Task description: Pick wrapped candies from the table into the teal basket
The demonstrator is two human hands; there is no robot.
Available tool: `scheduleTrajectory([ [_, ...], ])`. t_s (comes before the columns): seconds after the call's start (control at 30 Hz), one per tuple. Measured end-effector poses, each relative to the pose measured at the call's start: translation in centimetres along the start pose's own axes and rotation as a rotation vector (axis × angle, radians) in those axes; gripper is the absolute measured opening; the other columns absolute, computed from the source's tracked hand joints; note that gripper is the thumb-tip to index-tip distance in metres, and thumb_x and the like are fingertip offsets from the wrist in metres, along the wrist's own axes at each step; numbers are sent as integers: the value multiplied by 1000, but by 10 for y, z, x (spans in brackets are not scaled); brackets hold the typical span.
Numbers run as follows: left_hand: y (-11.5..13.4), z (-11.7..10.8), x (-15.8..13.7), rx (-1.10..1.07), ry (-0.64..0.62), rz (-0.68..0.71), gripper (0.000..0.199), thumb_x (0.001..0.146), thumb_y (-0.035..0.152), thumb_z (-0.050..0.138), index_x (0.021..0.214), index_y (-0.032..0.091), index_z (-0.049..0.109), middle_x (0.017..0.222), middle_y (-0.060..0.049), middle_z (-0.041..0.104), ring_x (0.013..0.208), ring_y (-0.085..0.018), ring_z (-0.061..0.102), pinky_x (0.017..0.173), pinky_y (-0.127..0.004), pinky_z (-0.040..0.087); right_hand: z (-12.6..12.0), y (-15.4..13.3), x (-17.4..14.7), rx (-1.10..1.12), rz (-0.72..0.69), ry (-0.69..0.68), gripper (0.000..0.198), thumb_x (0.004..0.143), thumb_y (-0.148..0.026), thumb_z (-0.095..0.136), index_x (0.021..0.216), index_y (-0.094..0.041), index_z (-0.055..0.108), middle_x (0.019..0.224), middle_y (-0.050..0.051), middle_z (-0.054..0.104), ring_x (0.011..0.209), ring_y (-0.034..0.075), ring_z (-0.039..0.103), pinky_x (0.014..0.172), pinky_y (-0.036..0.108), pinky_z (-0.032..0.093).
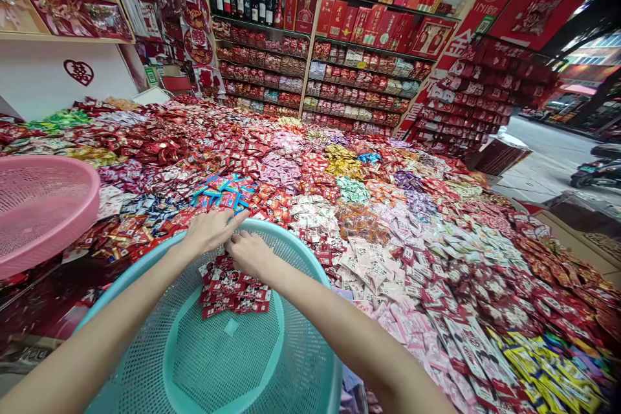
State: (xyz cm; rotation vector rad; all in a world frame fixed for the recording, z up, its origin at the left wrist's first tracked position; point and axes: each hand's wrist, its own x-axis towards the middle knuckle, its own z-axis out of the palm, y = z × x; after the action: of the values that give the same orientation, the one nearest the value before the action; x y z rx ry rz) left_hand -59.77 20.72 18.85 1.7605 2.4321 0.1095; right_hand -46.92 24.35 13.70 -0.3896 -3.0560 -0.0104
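Observation:
A large turquoise plastic mesh basket (313, 352) stands in front of me. Inside it, toward the far side, lies a small pile of red candy packets (235, 294). At the far rim is my left hand (211, 231), palm down, with its fingers stretched out to the right near several blue-and-red packets (226, 191). My right hand (250, 252) is just below it, inside the rim and above the red packets. Its fingers are curled closed, and what they hold, if anything, is hidden. The two hands are close together, almost touching.
A pink mesh basket (53, 233) stands at the left. Heaps of wrapped sweets, among them pale pink packets (371, 265) and yellow packets (553, 369), cover the wide counter. Behind are shelves with bottles (242, 0) and red boxes. A street opens at the right.

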Motion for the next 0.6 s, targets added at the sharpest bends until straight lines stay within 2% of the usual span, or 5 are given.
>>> scheduleTrajectory([
  [0.1,1,0,1,-5,-5,-1,76,85,67,9,104,23,68,103,-16,71,98,-38,63,82,-48,44,-6,1,2,15,-6,3,30,88,-20,57,115,-9,58,107,14,64,97,26,60,80,40,52],
  [0.17,1,-1,2,-7,-10,-3,75,85,67,10,102,24,69,104,-15,71,98,-37,64,83,-48,44,-11,2,3,17,-24,20,28,88,-22,57,113,-8,60,112,16,63,99,27,59,81,40,52],
  [0.3,2,-2,2,-7,-11,-18,77,83,69,10,106,24,68,106,-16,71,100,-38,63,84,-48,44,-13,-1,7,12,-74,8,21,91,-16,50,105,-10,64,108,15,66,101,26,60,79,38,53],
  [0.47,4,-2,1,-12,-9,-13,84,81,73,8,108,23,69,106,-17,70,101,-39,63,85,-48,43,-11,-7,8,20,-117,-12,26,90,-13,51,113,-11,62,116,13,66,105,23,61,77,32,54],
  [0.6,4,-3,0,-25,-8,-12,87,80,74,6,111,22,68,106,-18,70,101,-40,62,85,-50,43,-15,-20,8,58,-51,3,24,88,-23,56,108,-11,65,105,12,70,102,24,62,76,33,53],
])
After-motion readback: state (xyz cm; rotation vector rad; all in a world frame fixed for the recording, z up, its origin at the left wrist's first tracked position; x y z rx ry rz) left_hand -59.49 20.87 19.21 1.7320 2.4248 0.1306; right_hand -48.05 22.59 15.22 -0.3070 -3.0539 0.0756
